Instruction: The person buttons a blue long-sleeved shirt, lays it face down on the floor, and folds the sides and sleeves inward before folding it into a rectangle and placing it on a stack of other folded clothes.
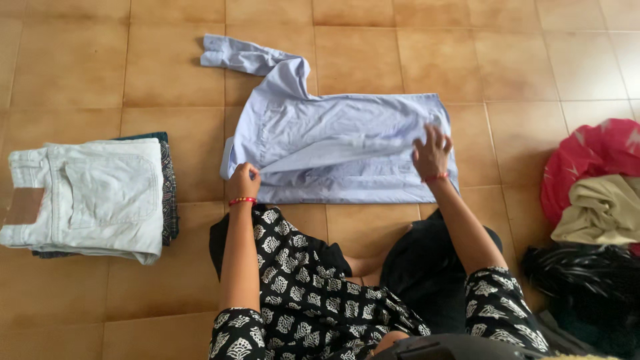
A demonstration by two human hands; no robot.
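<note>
head view, one blue shirt [340, 143], two hands, left hand [244, 181], right hand [432, 155]

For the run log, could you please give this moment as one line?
left hand: pinches light blue shirt edge | right hand: flat on shirt | folded pale jeans: stacked at left

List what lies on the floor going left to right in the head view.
Folded white jeans on a dark folded cloth → left hand → light blue shirt → right hand → heap of red, beige and black clothes.

Shirt [340, 143] between folded stack [87, 197] and pile [597, 193]
</note>
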